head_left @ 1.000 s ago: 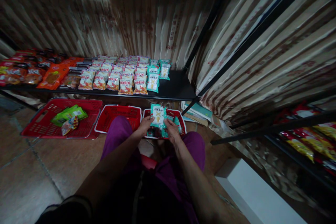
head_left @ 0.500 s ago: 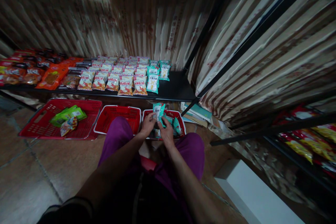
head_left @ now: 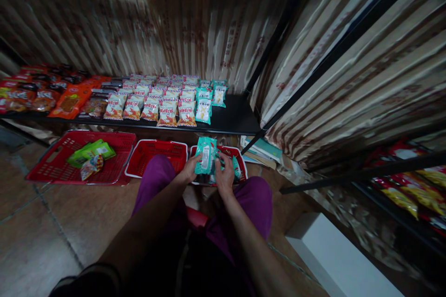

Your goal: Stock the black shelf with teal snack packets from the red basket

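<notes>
My left hand (head_left: 190,169) grips the left edge of a teal snack bag (head_left: 206,154), whose pale label panel faces up. Close by on the right, the curled fingers of my right hand (head_left: 224,171) pinch at teal wrapping along that bag's right side; whether a second bag is there is hard to see. Both hands are over a red basket with a white rim (head_left: 240,153), which holds more teal bags (head_left: 237,167) partly covered by my right hand. On the black shelf (head_left: 237,118) ahead, matching teal snack bags (head_left: 203,110) lie beside rows of white-and-orange snack bags (head_left: 167,112).
Left of my knees are another red basket (head_left: 141,153) and a larger red basket (head_left: 118,141) holding green packets (head_left: 91,153). Orange packets (head_left: 71,100) lie farther left on the shelf. A black shelf post (head_left: 268,125) and a white box (head_left: 334,250) are to my right.
The teal bag has been turned so its pale label panel shows, and sits slightly lower and left. My left hand has shifted left, my right hand slightly right.
</notes>
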Demonstrator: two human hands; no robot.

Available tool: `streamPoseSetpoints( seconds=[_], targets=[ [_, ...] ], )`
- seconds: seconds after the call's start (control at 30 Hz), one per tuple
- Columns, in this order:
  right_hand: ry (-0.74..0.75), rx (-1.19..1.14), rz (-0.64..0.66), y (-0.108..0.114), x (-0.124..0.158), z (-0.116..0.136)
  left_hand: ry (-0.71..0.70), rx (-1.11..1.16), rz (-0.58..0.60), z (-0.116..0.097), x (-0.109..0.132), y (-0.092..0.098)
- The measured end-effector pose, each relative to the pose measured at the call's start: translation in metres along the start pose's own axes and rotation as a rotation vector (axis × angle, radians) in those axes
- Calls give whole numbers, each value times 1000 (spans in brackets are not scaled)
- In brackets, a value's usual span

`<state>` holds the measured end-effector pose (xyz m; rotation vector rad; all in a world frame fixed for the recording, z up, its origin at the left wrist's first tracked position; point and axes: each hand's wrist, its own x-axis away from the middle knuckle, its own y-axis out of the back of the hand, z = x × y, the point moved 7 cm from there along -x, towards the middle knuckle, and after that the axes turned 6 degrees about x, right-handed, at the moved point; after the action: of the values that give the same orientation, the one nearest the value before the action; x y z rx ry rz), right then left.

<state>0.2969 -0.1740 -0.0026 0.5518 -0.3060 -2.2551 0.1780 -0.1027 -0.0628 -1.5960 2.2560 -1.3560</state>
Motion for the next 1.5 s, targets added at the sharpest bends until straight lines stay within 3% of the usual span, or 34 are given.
streamPoseSetpoints(
  seconds=[0.07, 0.17, 0.3, 0.37, 0.5, 0.8, 0.97, 1.1, 1.27, 1.5],
  targets=[
    [-202, -159, -18, 2, -10, -19, 48, 26, 43, 1, 3, -3],
    [-480, -475, 87, -10, -15, -40, 94, 29, 74, 7, 8, -5],
    [-612, -568, 79, -11, -16, -55, 68, -56, 112, 9, 11, -8],
    [-635, -537, 33, -6, -16, -61, -5, -114, 121, 2, 11, -12],
    [-632, -504, 2, -2, -17, -63, -149, -167, 17, -12, 7, -14],
    [-570, -467, 9, -3, -15, -48, -264, -141, -204, -13, 5, -6],
    [-567, -473, 69, -4, -13, -44, -276, -129, -288, -25, 6, -5],
    [-582, -467, 191, -8, -3, -42, -265, -105, -342, -36, 2, -1],
    [-636, -405, 189, -8, 6, -49, -196, -107, -308, -38, -2, -3],
    [-656, -444, 54, -2, -5, -56, 27, -172, -79, -13, 11, -7]
  ],
)
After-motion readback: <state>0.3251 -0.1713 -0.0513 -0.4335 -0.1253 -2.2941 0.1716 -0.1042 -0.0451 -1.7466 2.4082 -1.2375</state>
